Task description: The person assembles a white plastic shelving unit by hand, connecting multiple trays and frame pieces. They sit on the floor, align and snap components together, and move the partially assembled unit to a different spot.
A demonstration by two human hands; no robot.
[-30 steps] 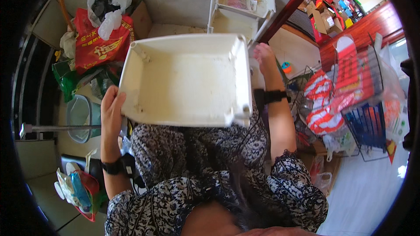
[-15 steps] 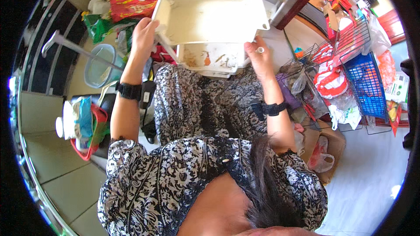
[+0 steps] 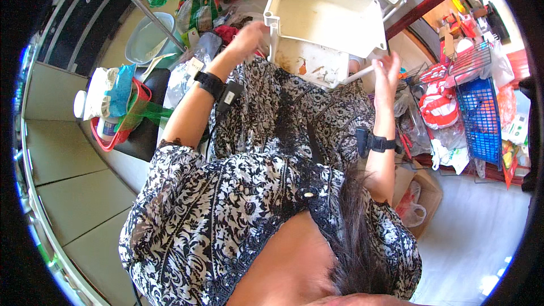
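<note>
Now white shelf rack (image 3: 326,14) stands between left hand (image 3: 247,37) and right hand (image 3: 387,71).

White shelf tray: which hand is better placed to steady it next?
Probably the left. The left hand sits at the corner post of the white shelf tray, seemingly touching it, while the right hand hangs open below the tray's right corner, apart from it.
</note>
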